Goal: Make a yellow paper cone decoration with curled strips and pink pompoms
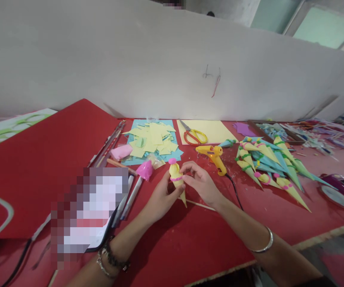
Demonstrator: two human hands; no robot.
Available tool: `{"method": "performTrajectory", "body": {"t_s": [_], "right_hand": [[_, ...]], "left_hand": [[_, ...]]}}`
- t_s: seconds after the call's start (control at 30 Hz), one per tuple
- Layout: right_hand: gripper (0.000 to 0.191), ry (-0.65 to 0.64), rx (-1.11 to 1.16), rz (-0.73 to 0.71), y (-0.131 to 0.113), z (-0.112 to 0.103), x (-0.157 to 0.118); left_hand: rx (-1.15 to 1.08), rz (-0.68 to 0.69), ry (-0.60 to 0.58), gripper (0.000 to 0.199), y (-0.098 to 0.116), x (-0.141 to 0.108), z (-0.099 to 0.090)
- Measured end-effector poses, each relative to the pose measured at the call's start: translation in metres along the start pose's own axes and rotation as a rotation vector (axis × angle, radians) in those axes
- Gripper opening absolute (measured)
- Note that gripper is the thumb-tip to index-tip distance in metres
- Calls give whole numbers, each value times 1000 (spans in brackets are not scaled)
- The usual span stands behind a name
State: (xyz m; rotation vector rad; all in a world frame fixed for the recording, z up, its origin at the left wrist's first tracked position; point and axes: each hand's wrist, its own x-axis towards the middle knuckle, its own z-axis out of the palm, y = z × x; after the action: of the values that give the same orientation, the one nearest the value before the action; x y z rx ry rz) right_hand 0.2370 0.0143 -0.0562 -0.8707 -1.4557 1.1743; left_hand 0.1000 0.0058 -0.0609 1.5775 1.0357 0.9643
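Observation:
A small yellow paper cone (176,181), pointed end down, carries a pink ball on top and a pink band round its middle. My left hand (161,197) is wrapped round its left side, with the thumb across the front. On the right side, my right hand (200,181) has its bent fingertips and thumb at the cone beside the pink band. A pink clay lump (145,170) lies just left of the hands. Beyond my right hand, a yellow glue gun (215,155) rests on the red table (172,247).
Finished yellow and blue cones (267,159) are heaped at the right. Scissors (194,134) lie on cream paper (219,129). Paper scraps (152,139) cover a blue sheet at the back. A phone (100,215) and pens stand left of my hands; a tape roll (335,196) is far right.

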Motion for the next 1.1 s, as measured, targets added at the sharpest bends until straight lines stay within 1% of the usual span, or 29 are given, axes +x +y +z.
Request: {"method": "performTrajectory", "body": {"t_s": [0.13, 0.23, 0.33, 0.4, 0.47, 0.6, 0.63, 0.7, 0.77, 0.83, 0.93, 1.0, 1.1], "right_hand": [[7, -8, 10, 17, -1, 1, -1], [7, -6, 26, 19, 0, 2, 0], [6, 4, 28, 9, 0, 3, 0], [7, 1, 45, 27, 1, 4, 0], [16, -11, 63, 53, 3, 4, -1], [53, -57, 70, 110, 7, 4, -3], [57, -67, 79, 124, 8, 4, -3], [55, -67, 100, 133, 7, 2, -1], [48, -27, 106, 112, 6, -1, 1], [44, 29, 94, 103, 6, -6, 5], [43, 102, 37, 141, 12, -14, 9], [44, 98, -43, 187, 17, -17, 9], [45, 66, -231, 212, 21, -16, 6]], "left_hand": [[2, 30, -17, 30, 1, 0, 0], [22, 51, -18, 26, 1, -1, 0], [57, 32, 0, 24, 0, -2, 0], [48, 9, 6, 27, -1, -2, 1], [18, -3, 6, 31, -2, -2, 2], [10, 13, 8, 33, -5, -1, 2], [25, 17, 2, 32, -5, -1, 2], [76, 19, -19, 35, -4, -1, 2], [171, 29, -40, 40, -2, -2, -1], [321, 83, -22, 40, -1, -1, -5], [605, 194, 76, 27, -2, 2, -15], [800, 231, 157, 24, -3, 6, -22], [1042, 244, 274, 27, -6, 11, -31]]}}
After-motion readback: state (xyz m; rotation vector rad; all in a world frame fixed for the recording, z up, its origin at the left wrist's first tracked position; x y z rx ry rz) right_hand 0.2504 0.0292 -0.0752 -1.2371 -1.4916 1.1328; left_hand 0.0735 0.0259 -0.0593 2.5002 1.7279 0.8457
